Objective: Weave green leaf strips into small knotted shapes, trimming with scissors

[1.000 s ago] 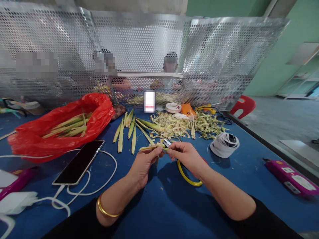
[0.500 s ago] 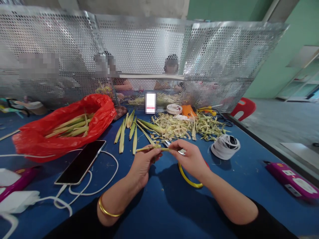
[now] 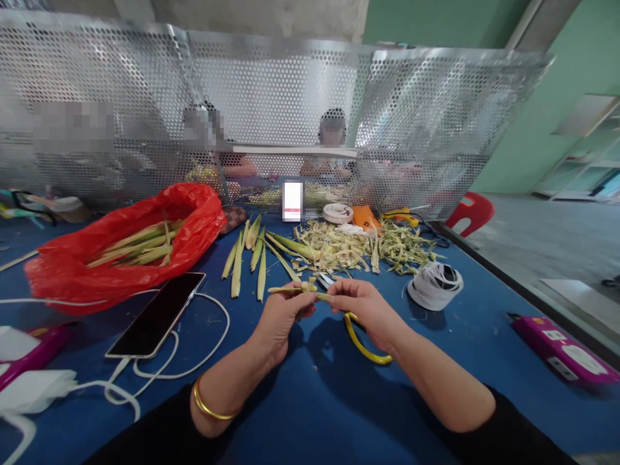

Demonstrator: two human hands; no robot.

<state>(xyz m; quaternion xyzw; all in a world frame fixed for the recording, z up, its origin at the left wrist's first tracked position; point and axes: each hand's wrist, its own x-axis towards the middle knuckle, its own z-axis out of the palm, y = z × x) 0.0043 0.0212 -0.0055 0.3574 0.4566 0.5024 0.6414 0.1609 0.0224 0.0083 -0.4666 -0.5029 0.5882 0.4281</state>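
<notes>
A perforated metal partition (image 3: pixel 271 77) spanned the far side of the blue table (image 3: pixel 477 310), with light glinting in pale streaks across it. A white ledge (image 3: pixel 295 152) ran level along its middle section. Above rose a bare grey concrete surface (image 3: pixel 271 18), and to the right a green wall (image 3: pixel 526 135) (a soft, minty shade). A red chair (image 3: pixel 479 205) stood just beyond the table's dark edge. Past it stretched a smooth grey floor (image 3: pixel 520 242), with a pale-framed shelf unit (image 3: pixel 578 166) against the far right.
</notes>
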